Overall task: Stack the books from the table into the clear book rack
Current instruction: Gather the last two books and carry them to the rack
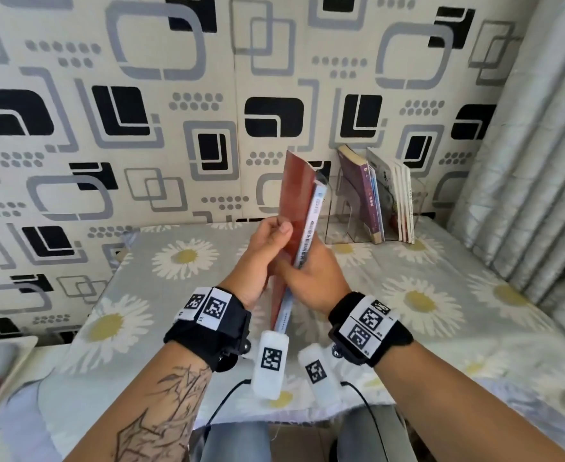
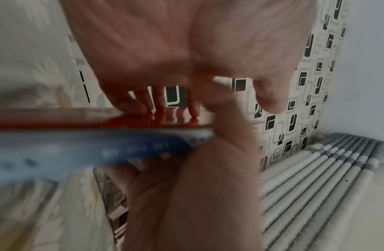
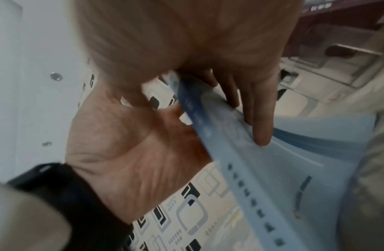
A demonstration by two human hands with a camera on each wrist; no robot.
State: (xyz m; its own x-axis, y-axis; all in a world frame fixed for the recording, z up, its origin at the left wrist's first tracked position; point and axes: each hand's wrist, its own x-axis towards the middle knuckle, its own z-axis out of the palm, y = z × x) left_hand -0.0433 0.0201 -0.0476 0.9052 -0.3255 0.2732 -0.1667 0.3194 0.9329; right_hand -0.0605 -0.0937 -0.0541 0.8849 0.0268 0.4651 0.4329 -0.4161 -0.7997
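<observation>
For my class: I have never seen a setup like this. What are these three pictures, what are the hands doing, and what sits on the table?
No machine here: a person wears one camera on the head and one on each wrist. The large picture is the head view; the two blurry ones look along each hand. The left hand and right hand together grip two books pressed side by side, a red book and a blue-spined book, held up above the daisy-print tablecloth. At the back by the wall stands the clear book rack, already holding several upright books.
</observation>
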